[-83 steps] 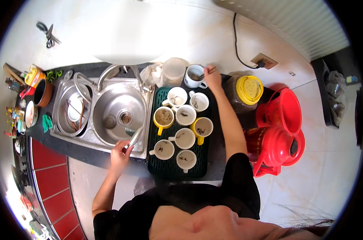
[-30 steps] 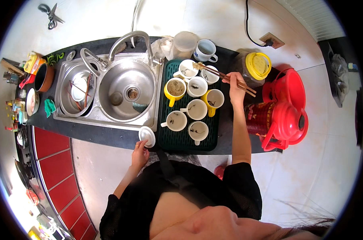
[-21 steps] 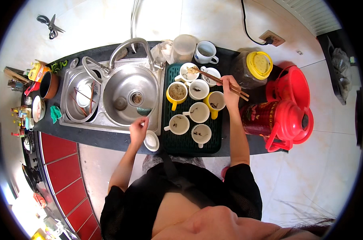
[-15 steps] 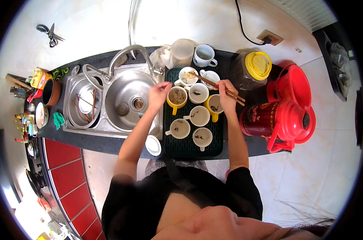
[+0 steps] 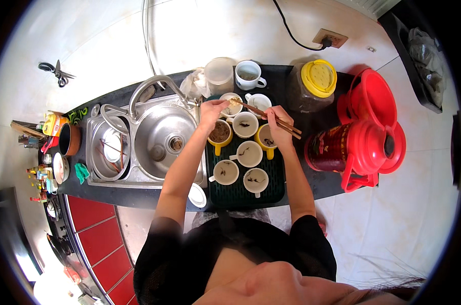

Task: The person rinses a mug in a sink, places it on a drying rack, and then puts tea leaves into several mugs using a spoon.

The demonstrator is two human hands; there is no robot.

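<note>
Reaching across a green draining tray, the right hand has its grip closed around a pair of wooden chopsticks, thumb and fingers wrapped snugly on the shafts. Their long axis lies diagonal: the tips point left of the grip and away from the person, over a white mug, while the rear ends stick out to the right of the grip and back toward the body. Holding them partway along probably steadies the tips. A pale clump sits at those tips, and the left hand, its grip drawn nearly together, is just beside it; whether it pinches the clump is unclear. Just below the right hand's grip is a yellow mug, handle toward the person. The mugs stand grouped on the tray, perhaps so drips stay off the black tabletop.
</note>
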